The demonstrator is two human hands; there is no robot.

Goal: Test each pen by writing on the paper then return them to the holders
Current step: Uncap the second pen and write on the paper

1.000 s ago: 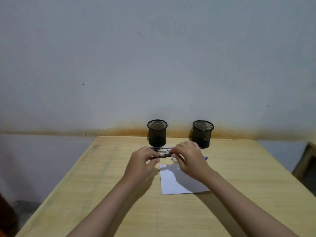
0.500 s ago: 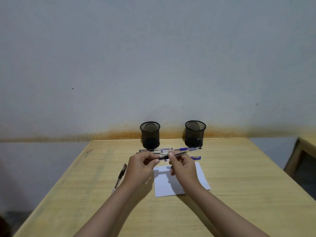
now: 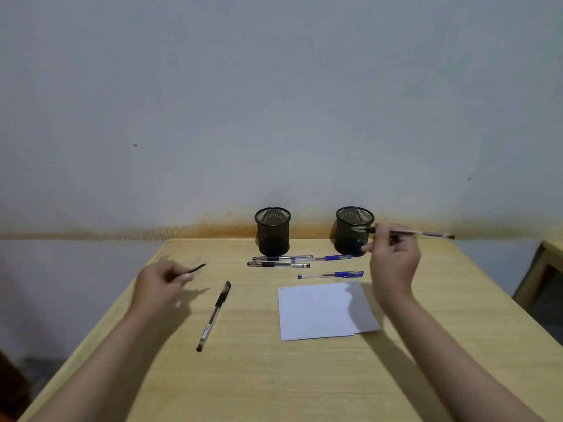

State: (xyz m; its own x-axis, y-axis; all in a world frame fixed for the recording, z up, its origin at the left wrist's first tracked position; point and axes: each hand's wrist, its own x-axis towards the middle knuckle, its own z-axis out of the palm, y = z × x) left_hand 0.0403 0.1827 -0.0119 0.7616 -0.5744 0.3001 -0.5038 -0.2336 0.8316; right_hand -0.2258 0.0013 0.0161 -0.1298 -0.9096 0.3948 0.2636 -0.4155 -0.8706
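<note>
Right hand [image 3: 393, 263] grips uncapped pen [image 3: 426, 234]; left hand [image 3: 161, 283] (raised) pinches cap [image 3: 196, 268].

Both bare forearms reach forward from the lower corners, spread well apart. The left hand [image 3: 161, 284] hovers low over the table, palm turned down, its grip a thumb-and-forefinger pinch on a small black pen cap [image 3: 196, 268] that juts out ahead of that grip. The right hand [image 3: 394, 263] is raised higher, wrist bent, with its fingers curled around an uncapped pen [image 3: 408, 233] held nearly level, the shaft sticking out to either side of that grip.
</note>
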